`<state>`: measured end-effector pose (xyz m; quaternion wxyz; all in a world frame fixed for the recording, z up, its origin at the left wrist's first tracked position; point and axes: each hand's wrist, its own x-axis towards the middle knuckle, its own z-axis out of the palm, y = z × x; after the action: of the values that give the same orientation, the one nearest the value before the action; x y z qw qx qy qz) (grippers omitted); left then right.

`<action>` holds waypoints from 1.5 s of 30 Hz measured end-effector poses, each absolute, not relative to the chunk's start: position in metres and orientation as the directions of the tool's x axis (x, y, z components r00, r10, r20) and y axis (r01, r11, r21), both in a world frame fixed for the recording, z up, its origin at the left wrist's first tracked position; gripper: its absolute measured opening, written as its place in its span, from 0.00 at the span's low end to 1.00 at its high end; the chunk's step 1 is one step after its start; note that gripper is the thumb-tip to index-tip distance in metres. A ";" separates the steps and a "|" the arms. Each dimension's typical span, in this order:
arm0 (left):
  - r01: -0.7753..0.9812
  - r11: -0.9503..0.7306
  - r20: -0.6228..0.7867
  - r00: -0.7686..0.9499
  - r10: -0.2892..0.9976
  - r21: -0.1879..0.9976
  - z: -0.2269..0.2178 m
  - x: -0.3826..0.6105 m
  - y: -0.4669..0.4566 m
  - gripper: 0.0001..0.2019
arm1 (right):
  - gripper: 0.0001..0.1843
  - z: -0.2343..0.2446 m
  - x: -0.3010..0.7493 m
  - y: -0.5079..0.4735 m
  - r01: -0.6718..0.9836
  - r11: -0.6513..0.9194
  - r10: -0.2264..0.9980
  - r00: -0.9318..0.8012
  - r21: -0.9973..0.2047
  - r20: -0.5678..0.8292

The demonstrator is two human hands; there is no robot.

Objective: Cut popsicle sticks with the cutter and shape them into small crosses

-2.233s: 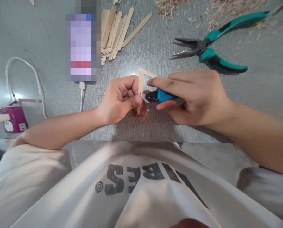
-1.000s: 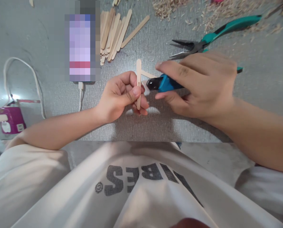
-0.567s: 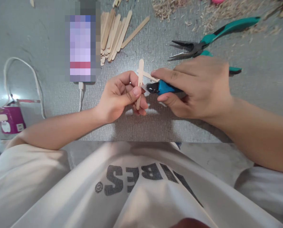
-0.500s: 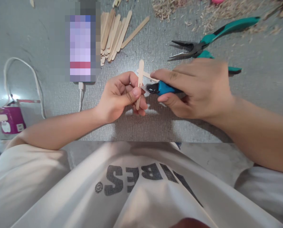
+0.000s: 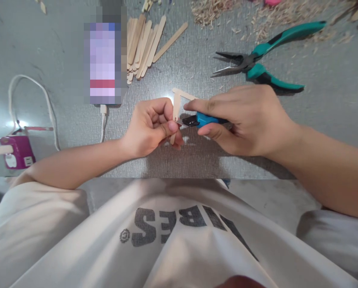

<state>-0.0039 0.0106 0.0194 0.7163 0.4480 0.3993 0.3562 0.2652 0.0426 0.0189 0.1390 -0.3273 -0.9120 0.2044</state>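
My left hand pinches a wooden craft stick between thumb and fingers, its lower end poking out below the thumb. A blue and black utility knife is gripped in my right hand, with the index finger stretched along its top. The short blade meets the stick's right edge, close by my left thumb. Behind them, a second craft stick lies slanted on the table, its right end hidden by my right hand.
Green-handled needle-nose pliers lie spread at the back right. A pile of craft sticks sits at the back, beside a blurred-out phone on a white cable. Wood shavings cover the far table; a purple power adapter is at left.
The held stick and both hands have come slightly nearer to me. The pliers' lower handle, partly covered by my right hand before, now shows in full.
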 end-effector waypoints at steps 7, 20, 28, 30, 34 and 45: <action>-0.162 0.394 -0.292 0.437 0.851 0.905 0.017 -0.005 0.008 0.42 | 0.49 0.014 0.258 0.033 0.568 0.705 0.687 -0.694 -0.424 0.213; -0.262 0.409 -0.276 0.424 0.863 0.874 0.008 -0.004 0.010 0.38 | 0.44 -0.004 0.266 0.046 0.555 0.799 0.594 -0.665 -0.233 0.453; -0.213 0.424 -0.318 0.400 0.860 0.880 0.014 -0.005 0.012 0.40 | 0.42 0.001 0.262 0.045 0.539 0.810 0.578 -0.664 -0.232 0.475; -0.196 0.420 -0.322 0.391 0.862 0.886 0.013 -0.006 0.011 0.40 | 0.46 0.005 0.263 0.044 0.573 0.780 0.624 -0.687 -0.252 0.373; -0.179 0.412 -0.327 0.371 0.869 0.893 0.011 -0.007 0.010 0.40 | 0.51 0.009 0.263 0.043 0.616 0.737 0.676 -0.678 -0.279 0.289; -0.135 0.279 -0.241 0.245 0.939 0.951 0.014 -0.001 0.001 0.32 | 0.52 0.008 0.261 0.045 0.607 0.753 0.656 -0.673 -0.253 0.342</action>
<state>-0.0008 0.0010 0.0139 0.6557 0.4389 0.4580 0.4095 0.2605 0.0454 0.0080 0.2095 -0.3462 -0.9126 0.0589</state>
